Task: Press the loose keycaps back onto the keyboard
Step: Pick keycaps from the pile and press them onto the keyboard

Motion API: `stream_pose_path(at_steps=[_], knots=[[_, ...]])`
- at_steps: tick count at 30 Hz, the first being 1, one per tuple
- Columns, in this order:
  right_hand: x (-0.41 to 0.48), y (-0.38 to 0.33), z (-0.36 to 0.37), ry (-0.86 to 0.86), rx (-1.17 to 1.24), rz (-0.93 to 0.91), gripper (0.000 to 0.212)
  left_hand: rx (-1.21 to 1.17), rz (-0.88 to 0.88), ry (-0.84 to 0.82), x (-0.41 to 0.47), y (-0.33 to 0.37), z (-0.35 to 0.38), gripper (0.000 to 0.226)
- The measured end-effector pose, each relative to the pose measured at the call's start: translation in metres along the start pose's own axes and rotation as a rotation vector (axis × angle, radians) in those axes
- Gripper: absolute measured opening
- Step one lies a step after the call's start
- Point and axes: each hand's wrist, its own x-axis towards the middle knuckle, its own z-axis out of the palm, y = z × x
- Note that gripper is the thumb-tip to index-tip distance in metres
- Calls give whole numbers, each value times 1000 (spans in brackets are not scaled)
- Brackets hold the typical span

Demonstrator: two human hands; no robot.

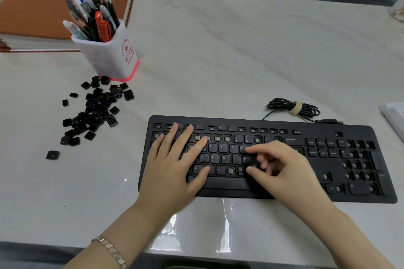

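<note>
Head view: a black keyboard (273, 183) lies on the pale counter (218, 50) in front of the person. Its long axis runs left to right, with the right end a little nearer the person. The function row points away from the person and the spacebar edge points toward them. Many sockets stand bare, mostly in the number row, the function row and the number pad, while letters such as T, Y, U, F, H, G, J, B and C carry caps. A cable (293, 108) leaves the far edge and lies coiled and tied just behind the keyboard.

The left hand (172, 164) lies flat on the left part of the keyboard, grip released, fingers straight and spread. The right hand (282, 168) is over the middle, just right of K and M, with thumb and fingers curled toward each other. It is blurred, and I cannot tell whether its grip holds a cap.

The loose keycaps (94, 111) sit in a scattered heap on the counter, left of the keyboard and well apart from it. A single keycap (53, 155) lies alone nearer the person. Behind the heap, touching its far edge, stands a white pen holder (109, 57) full of pens (94, 19), and behind that lies a brown-covered book (54, 6). A bracelet (111, 249) circles the left wrist.
</note>
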Motion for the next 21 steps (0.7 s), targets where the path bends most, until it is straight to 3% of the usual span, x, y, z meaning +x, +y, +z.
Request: stream_pose_path(at_steps=[15, 21], knots=[[1, 3, -4, 124, 156, 207, 29, 1, 3, -2, 0, -1, 0, 49], [0, 3, 1, 92, 38, 5, 36, 6, 3, -5, 0, -1, 0, 49]])
